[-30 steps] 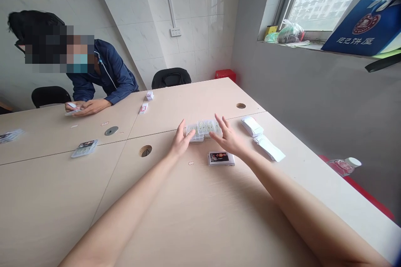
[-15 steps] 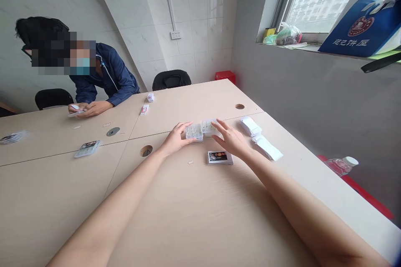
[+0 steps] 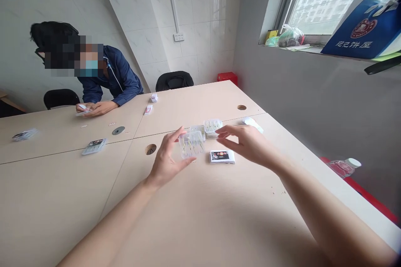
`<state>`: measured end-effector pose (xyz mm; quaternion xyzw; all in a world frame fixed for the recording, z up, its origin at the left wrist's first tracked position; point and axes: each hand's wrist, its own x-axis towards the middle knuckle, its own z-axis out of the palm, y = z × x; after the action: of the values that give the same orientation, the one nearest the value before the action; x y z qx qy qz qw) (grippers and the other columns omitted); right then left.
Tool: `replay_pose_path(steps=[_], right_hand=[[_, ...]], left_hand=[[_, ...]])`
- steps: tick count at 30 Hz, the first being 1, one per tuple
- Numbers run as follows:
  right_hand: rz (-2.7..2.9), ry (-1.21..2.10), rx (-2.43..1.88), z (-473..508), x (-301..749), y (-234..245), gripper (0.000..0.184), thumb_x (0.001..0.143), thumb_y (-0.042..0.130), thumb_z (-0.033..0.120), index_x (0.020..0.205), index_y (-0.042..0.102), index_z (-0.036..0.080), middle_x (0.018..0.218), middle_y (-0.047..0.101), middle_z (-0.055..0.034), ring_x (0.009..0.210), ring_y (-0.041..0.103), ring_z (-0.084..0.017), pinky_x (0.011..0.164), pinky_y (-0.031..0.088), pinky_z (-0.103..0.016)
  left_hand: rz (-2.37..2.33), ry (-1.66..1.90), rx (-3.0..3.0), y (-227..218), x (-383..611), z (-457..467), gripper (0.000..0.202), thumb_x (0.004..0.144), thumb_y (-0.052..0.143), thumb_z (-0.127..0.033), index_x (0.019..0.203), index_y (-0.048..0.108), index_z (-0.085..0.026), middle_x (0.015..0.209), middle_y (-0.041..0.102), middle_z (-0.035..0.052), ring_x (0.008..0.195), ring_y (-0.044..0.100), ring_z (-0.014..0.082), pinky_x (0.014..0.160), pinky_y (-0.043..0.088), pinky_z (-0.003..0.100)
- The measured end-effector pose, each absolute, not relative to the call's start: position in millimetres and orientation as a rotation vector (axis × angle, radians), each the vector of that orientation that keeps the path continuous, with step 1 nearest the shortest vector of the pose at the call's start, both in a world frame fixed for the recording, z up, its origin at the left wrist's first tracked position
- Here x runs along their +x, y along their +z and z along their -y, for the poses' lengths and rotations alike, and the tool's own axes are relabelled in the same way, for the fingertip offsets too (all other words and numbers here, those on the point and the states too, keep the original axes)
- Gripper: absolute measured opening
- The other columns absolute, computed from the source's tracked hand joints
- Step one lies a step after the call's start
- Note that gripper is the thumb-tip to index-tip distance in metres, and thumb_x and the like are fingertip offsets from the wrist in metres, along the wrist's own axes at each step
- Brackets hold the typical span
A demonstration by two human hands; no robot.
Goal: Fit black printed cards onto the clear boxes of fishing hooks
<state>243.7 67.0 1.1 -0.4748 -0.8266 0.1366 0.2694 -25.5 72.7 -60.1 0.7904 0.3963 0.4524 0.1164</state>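
My left hand (image 3: 167,154) grips a clear plastic box (image 3: 191,145) by its left side, thumb below and fingers above. Several small hook-like pieces, perhaps fishing hooks, show through the box, which is lifted and tilted toward me. Behind it on the table stand more clear boxes (image 3: 213,125) of the same kind. My right hand (image 3: 244,139) hovers just right of these boxes, fingers apart and bent, with nothing seen in them. A stack of cards with a black printed label (image 3: 222,156) lies between my hands, nearer to me.
White paper slips (image 3: 251,123) lie beyond my right hand, partly hidden by it. Across the table a co-worker (image 3: 119,73) handles a small flat item. Clear packs with cards (image 3: 94,146) lie to the left. A bottle (image 3: 344,167) stands past the right table edge.
My left hand has taken up one clear box and brought it toward me. My right hand has moved right and nearer, away from the boxes. The view has shifted slightly.
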Motion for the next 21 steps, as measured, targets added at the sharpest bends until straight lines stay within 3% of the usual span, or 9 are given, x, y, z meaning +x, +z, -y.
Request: replay_pose_path(steps=[3,7,11,12,14,17,21], right_hand=[[2.091,0.911,-1.141,-52.3,223.5,4.4,0.040,0.097,0.047,0.050,0.124,0.058,0.023,0.105,0.071,-0.0065,0.090,0.068,-0.020,0.068,0.056,-0.029],[1.881,1.322,-0.936,-35.7,208.5,10.2,0.031,0.097,0.049,0.045,0.101,0.062,0.018,0.092,0.068,-0.0063,0.084,0.064,-0.018,0.074,0.054,-0.032],[1.794,1.480,-0.797,-20.0,209.2,18.2,0.027,0.097,0.051,0.041,0.098,0.063,0.017,0.092,0.065,-0.0056,0.085,0.062,-0.017,0.078,0.053,-0.031],[1.785,1.483,-0.788,-16.2,209.7,19.7,0.027,0.097,0.052,0.041,0.097,0.063,0.016,0.092,0.065,-0.0055,0.085,0.062,-0.017,0.078,0.053,-0.031],[1.778,1.477,-0.793,-9.6,209.6,21.4,0.027,0.097,0.053,0.041,0.096,0.063,0.016,0.091,0.065,-0.0053,0.085,0.062,-0.016,0.077,0.053,-0.030],[1.776,1.474,-0.815,-3.7,207.5,21.2,0.026,0.097,0.054,0.040,0.096,0.063,0.015,0.091,0.065,-0.0054,0.085,0.062,-0.016,0.077,0.052,-0.030],[1.782,1.538,-0.781,-5.7,206.8,17.1,0.026,0.096,0.054,0.040,0.099,0.063,0.015,0.092,0.065,-0.0050,0.085,0.061,-0.015,0.077,0.051,-0.029]], left_hand=[[-1.123,1.356,2.331,-51.2,-21.0,-45.6,0.100,0.071,0.080,-0.024,0.150,0.021,-0.036,0.131,0.056,0.0082,0.112,0.055,0.0238,0.098,0.044,0.044],[-0.957,1.400,2.251,-38.3,-17.0,-19.3,0.106,0.071,0.079,-0.018,0.151,0.012,-0.038,0.131,0.055,0.0096,0.117,0.053,0.0253,0.095,0.046,0.043],[-0.799,1.464,1.960,-23.9,-16.2,4.4,0.092,0.081,0.069,-0.034,0.151,0.010,-0.041,0.142,0.041,0.0094,0.119,0.049,0.0262,0.087,0.049,0.039],[-0.818,1.435,1.846,-19.5,-16.5,9.6,0.083,0.085,0.063,-0.040,0.151,0.013,-0.040,0.138,0.044,0.0089,0.114,0.052,0.0244,0.085,0.049,0.038],[-0.909,1.252,1.659,-10.0,-17.7,18.0,0.057,0.092,0.053,-0.040,0.145,0.034,-0.035,0.119,0.056,0.0061,0.098,0.056,0.0185,0.082,0.049,0.032],[-0.979,1.092,1.529,1.9,-20.9,24.9,0.031,0.094,0.052,-0.035,0.123,0.061,-0.028,0.090,0.060,0.0009,0.075,0.053,0.0108,0.068,0.046,0.023],[-0.978,0.999,1.432,6.9,-26.1,25.6,0.027,0.092,0.057,-0.034,0.116,0.066,-0.027,0.089,0.063,0.0000,0.075,0.056,0.0102,0.066,0.048,0.022]])
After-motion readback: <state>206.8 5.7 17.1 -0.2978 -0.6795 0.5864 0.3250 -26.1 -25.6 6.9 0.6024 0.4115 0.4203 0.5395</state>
